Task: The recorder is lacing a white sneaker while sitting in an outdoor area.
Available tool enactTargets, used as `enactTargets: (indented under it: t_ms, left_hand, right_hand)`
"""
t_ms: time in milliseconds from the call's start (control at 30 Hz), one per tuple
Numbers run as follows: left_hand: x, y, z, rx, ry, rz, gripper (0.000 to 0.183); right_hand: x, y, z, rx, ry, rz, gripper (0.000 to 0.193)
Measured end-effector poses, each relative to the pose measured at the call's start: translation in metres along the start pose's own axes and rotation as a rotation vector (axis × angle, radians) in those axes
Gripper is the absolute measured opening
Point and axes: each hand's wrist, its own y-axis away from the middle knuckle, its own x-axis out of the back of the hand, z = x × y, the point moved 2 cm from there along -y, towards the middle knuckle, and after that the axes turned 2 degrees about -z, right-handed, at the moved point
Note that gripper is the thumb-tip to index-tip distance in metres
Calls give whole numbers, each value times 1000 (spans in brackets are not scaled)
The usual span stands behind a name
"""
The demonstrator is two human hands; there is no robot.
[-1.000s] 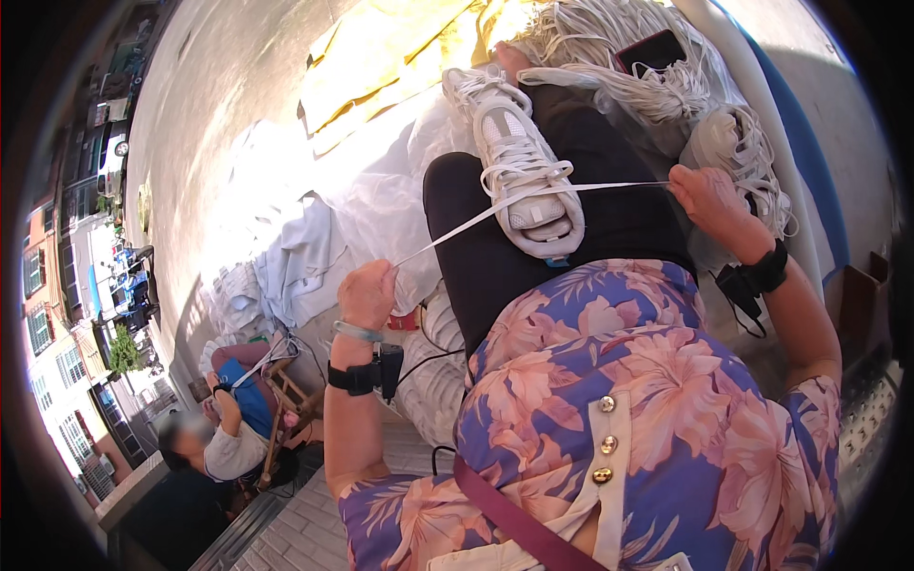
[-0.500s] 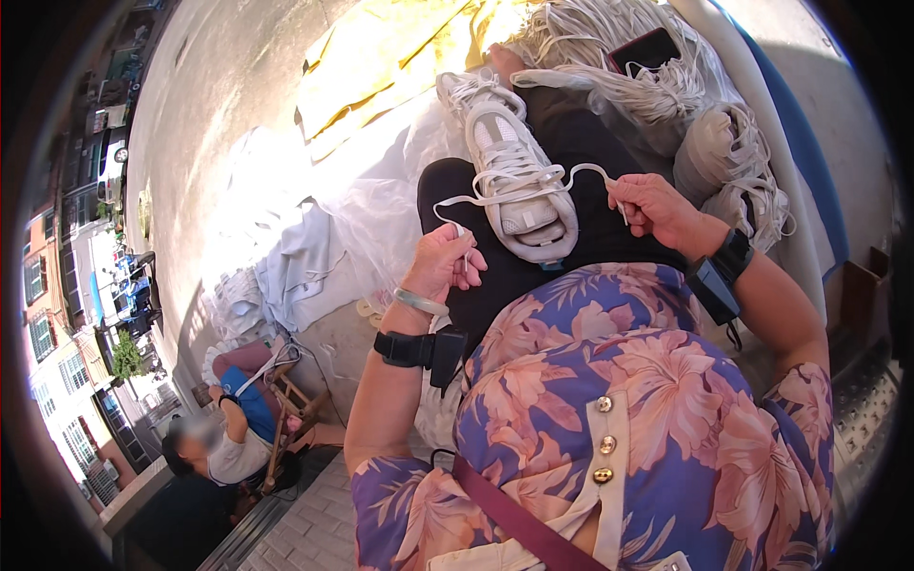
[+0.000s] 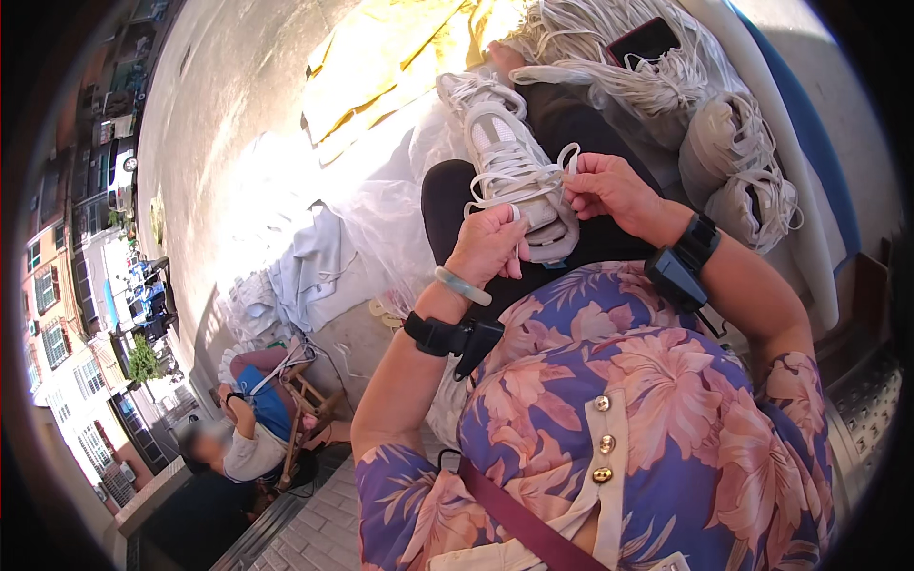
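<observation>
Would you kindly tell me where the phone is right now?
In the head view the phone lies at the top right, on the pile of white laces, beyond the white shoe that both hands work on.

Both hands, left (image 3: 490, 243) and right (image 3: 609, 186), are closing in on the shoe (image 3: 514, 176), slackening the once-taut lace (image 3: 569, 157) into loops.

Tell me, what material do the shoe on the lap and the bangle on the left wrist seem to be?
Shoe: white, probably mesh fabric with matte synthetic panels; the toe looks woven. Bangle: pale green, smooth and glossy, perhaps jade or glass; it cannot be told which.
</observation>
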Motion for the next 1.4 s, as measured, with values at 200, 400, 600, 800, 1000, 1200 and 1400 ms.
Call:
enactTargets:
  t_ms: [200,400,600,800,1000,1200,1400]
  left_hand:
    - [-19,-15,13,-44,-67,-7,21]
    - [-17,-23,10,-72,-51,70,28]
    - [-19,-24,9,-93,-37,68,28]
    - [-18,-25,7,-98,-27,62,26]
    - [-21,-22,9,-107,-8,62,18]
    - [-7,2,13,-130,-49,168,9]
    - [64,26,-3,-432,100,681,17]
  right_hand:
    - [2,-10,2,146,19,6,8]
    - [2,-14,8,309,-12,-15,5]
    - [-1,-17,11,384,-53,42,7]
    - [-2,-22,12,401,30,81,6]
    - [-3,-20,5,676,429,119,7]
    - [-10,-14,-6,720,788,74,11]
    - [-8,-23,-4,562,812,127,16]
